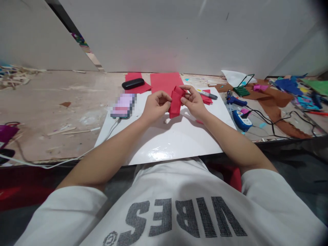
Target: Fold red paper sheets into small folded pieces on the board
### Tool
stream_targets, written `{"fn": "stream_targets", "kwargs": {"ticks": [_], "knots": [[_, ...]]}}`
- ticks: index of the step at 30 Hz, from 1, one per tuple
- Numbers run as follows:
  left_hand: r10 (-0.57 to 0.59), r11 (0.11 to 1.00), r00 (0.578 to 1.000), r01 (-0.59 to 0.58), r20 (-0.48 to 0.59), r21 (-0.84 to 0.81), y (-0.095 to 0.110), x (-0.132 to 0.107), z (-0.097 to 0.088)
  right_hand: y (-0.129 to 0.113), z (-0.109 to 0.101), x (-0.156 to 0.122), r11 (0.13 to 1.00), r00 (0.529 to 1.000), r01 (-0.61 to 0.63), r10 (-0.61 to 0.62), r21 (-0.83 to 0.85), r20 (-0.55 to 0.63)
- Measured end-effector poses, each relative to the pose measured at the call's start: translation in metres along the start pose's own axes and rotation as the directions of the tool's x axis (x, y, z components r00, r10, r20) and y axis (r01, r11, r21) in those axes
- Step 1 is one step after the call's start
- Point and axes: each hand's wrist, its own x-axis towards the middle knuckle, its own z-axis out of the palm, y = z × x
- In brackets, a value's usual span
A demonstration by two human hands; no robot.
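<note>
Between my two hands is a folded piece of red paper, held upright above a white board. My left hand pinches its left edge with thumb and fingertips. On the other side, my right hand has its thumb against the paper's right edge and its index finger at the upper folded flap. Behind the folded piece lies a flat red sheet. To the right of my right hand are several small red paper pieces with a grey cutter-like tool across them.
A phone with a white cable lies at left, below a black case. At right sit a blue glue gun, a blue power socket with black cords, and brown paper. Wood scraps litter the left tabletop.
</note>
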Motion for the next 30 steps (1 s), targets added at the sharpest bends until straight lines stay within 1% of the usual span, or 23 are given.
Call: {"fn": "stream_targets", "kwargs": {"ticks": [2, 5, 9, 11, 15, 19, 21, 24, 30], "knots": [[0.005, 1.0, 1.0, -0.005, -0.026, 0.026, -0.001, -0.002, 0.002, -0.001, 0.003, -0.002, 1.0, 1.0, 0.013, -0.013, -0.007, 0.007], [0.026, 0.994, 1.0, -0.025, -0.012, 0.105, 0.002, -0.005, 0.003, -0.002, 0.008, -0.006, 0.998, 0.998, 0.054, -0.053, -0.034, 0.023], [0.036, 0.978, 0.999, -0.034, -0.003, 0.207, 0.011, -0.01, 0.001, -0.002, 0.011, -0.011, 0.973, 0.985, 0.175, -0.173, -0.148, 0.03], [0.077, 0.961, 0.997, -0.078, 0.015, 0.264, 0.015, -0.012, -0.002, -0.004, 0.011, -0.012, 0.963, 0.982, 0.19, -0.186, -0.191, 0.035], [0.191, 0.89, 0.981, -0.188, 0.034, 0.416, 0.019, -0.011, -0.01, -0.01, 0.013, -0.012, 0.976, 0.992, 0.126, -0.119, -0.177, 0.046], [0.254, 0.829, 0.963, -0.263, 0.087, 0.493, 0.016, -0.007, -0.016, -0.015, 0.012, -0.01, 0.991, 0.997, 0.075, -0.072, -0.109, 0.031], [0.259, 0.81, 0.96, -0.278, 0.11, 0.516, 0.014, -0.005, -0.017, -0.015, 0.011, -0.009, 0.995, 0.998, 0.06, -0.058, -0.078, 0.028], [0.234, 0.798, 0.962, -0.274, 0.143, 0.537, 0.011, -0.004, -0.018, -0.014, 0.01, -0.008, 0.997, 0.999, 0.041, -0.039, -0.058, 0.028], [0.215, 0.775, 0.959, -0.283, 0.186, 0.564, 0.005, -0.005, -0.021, -0.014, 0.007, -0.006, 0.991, 0.999, 0.024, -0.02, -0.129, 0.032]]}}
